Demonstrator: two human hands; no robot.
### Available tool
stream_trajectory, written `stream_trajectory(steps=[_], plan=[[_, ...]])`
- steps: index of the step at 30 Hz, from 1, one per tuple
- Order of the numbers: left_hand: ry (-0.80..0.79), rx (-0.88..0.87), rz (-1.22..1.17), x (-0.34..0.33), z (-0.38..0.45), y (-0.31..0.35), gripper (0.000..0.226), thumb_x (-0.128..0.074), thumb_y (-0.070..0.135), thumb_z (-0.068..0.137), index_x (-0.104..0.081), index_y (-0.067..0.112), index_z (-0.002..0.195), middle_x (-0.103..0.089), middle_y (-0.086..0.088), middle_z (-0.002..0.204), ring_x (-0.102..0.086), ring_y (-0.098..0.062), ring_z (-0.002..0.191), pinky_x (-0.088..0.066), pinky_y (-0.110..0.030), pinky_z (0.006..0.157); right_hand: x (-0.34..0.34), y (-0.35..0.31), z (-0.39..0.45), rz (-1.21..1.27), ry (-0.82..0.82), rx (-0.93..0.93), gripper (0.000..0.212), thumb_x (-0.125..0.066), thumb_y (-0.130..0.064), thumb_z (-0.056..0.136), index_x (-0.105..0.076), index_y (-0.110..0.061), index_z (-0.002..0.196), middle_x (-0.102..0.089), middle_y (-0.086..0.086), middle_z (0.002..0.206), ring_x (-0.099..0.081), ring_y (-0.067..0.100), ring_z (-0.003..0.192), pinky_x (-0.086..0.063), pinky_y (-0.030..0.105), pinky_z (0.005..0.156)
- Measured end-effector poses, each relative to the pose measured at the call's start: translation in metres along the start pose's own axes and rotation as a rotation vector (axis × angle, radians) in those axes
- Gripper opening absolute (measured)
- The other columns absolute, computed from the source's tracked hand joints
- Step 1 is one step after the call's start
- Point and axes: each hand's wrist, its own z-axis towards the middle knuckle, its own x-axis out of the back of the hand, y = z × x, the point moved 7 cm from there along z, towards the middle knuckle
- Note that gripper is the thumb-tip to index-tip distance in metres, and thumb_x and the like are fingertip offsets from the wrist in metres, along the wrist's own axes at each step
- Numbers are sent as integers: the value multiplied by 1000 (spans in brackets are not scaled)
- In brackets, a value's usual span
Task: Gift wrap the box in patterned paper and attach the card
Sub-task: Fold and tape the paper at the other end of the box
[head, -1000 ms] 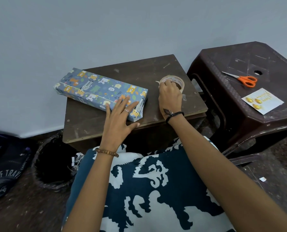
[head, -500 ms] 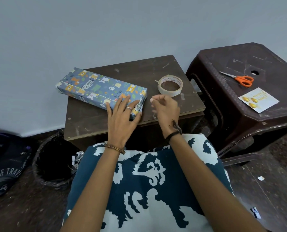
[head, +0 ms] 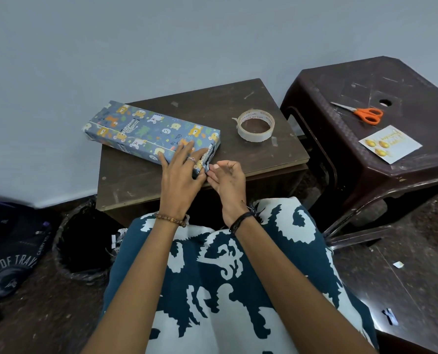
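The box [head: 146,129], wrapped in blue paper with animal prints, lies slantwise on the small brown table [head: 238,98]. My left hand [head: 179,175] rests flat on the box's near right end, fingers spread. My right hand [head: 229,180] is at that end's folded flap, its thumb and forefinger pinching what looks like a small piece of clear tape against the paper. The tape roll [head: 255,125] lies on the table to the right of the box. The white card [head: 390,144] with gold ornaments lies on the dark plastic stool [head: 366,80] at the right.
Orange-handled scissors [head: 366,114] lie on the stool behind the card. A black bin [head: 82,241] stands on the floor left of my lap, with a dark bag [head: 8,251] beyond it. A grey wall runs close behind the table.
My right hand left the tape roll and came back to the near end of the box. My left hand stayed on the box.
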Motion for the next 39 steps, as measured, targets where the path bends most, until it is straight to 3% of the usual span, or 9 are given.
stream_trajectory(steps=[5,9,13,15,17,19,26,31,39], plan=[[8,-23,16,0,-1,1,51,-63,9,80,-55,20,129,-41,-11,144,-28,-27,139,4,-54,111,-1,-1,2,4,1,54,16,-50,-2,94,-48,-15,86,-63,20,107,-62,19,92,-54,18,76],[-43,-36,60,-3,-1,2,54,-63,14,81,-50,22,134,-35,-11,148,-23,-29,141,6,-55,110,-5,-3,4,-133,-15,153,21,-48,-2,95,-46,-20,83,-65,8,96,-68,18,87,-54,33,86],[-271,-115,171,2,0,3,66,-54,12,86,-27,26,145,-15,-5,156,-11,-26,144,1,-57,112,-7,-4,5,-222,-15,192,23,-46,-4,96,-44,-23,82,-62,7,103,-68,11,79,-52,37,87],[-418,-230,289,11,3,5,69,-48,8,89,-19,33,147,-7,1,157,-20,-24,142,-19,-51,111,-7,-7,6,-253,-18,212,21,-44,-4,97,-42,-21,84,-60,2,100,-68,15,81,-51,35,82],[-528,-330,417,21,13,5,63,-42,8,93,-23,41,144,-6,7,157,-47,-24,125,-40,-34,87,-8,-8,7,-258,-29,215,16,-43,-4,97,-42,-17,89,-58,-3,94,-68,20,85,-51,33,82],[-598,-412,528,25,28,10,55,-41,12,96,-31,44,139,-6,9,157,-60,-24,105,-41,-29,71,-8,-8,6,-232,-36,199,16,-43,-4,97,-43,-17,88,-55,-2,93,-68,26,92,-51,30,81],[-776,-505,652,13,48,20,43,-53,9,90,-48,30,128,-10,2,157,-50,-24,122,-39,-35,96,-7,-6,6,-165,-121,62,12,-39,-7,100,-49,-14,96,-58,21,121,-63,29,105,-51,22,82],[-841,-442,634,13,52,27,42,-60,4,85,-54,23,122,-11,1,157,-52,-23,117,-37,-33,98,-1,0,4,-96,-110,-65,19,-44,-8,98,-56,2,109,-61,21,120,-59,29,113,-47,31,93],[-867,-417,605,12,53,28,44,-62,2,83,-56,25,120,-11,3,157,-48,-23,121,-31,-38,103,-1,2,2,-92,-58,3,15,-52,-4,94,-62,1,103,-65,12,100,-63,21,93,-52,24,81]])
